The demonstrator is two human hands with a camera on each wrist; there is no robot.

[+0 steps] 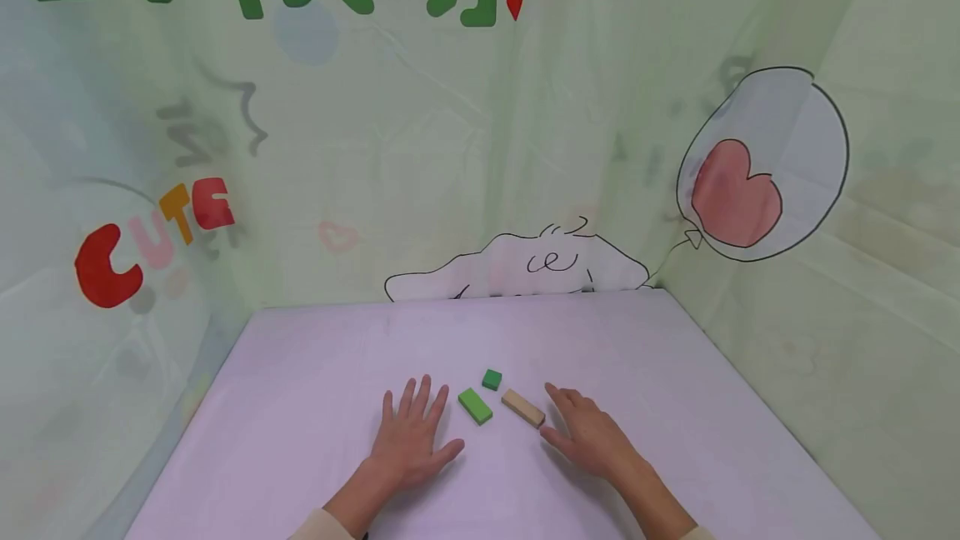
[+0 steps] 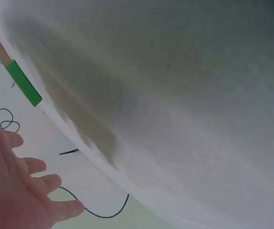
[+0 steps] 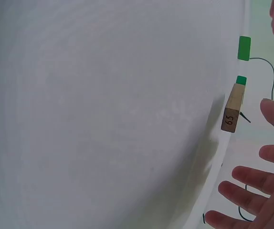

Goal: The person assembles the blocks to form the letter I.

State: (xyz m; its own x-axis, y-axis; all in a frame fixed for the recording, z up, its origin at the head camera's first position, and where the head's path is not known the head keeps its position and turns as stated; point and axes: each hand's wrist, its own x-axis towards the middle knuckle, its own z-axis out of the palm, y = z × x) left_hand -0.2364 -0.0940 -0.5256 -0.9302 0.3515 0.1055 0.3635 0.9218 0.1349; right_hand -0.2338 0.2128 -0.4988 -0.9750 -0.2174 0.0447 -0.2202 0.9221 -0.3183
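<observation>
Three small blocks lie close together on the table between my hands. The light green block (image 1: pixel 475 406) is oblong and nearest my left hand (image 1: pixel 409 443), which is spread with fingers straight and holds nothing. Behind it sits a short dark green block (image 1: pixel 491 379). A bare wooden block (image 1: pixel 523 408), also oblong, lies nearest my right hand (image 1: pixel 591 435), whose thumb is close to its near end. That hand's fingers are extended and nothing is in them. In the right wrist view the end of the wooden block (image 3: pixel 231 109) bears the number 65.
The table (image 1: pixel 337 348) has a pale lilac cover. Printed curtains enclose it at the back and sides, with a balloon drawing (image 1: pixel 765 165) on the right and coloured letters (image 1: pixel 108 265) on the left. Both hands cast shadows on the cover.
</observation>
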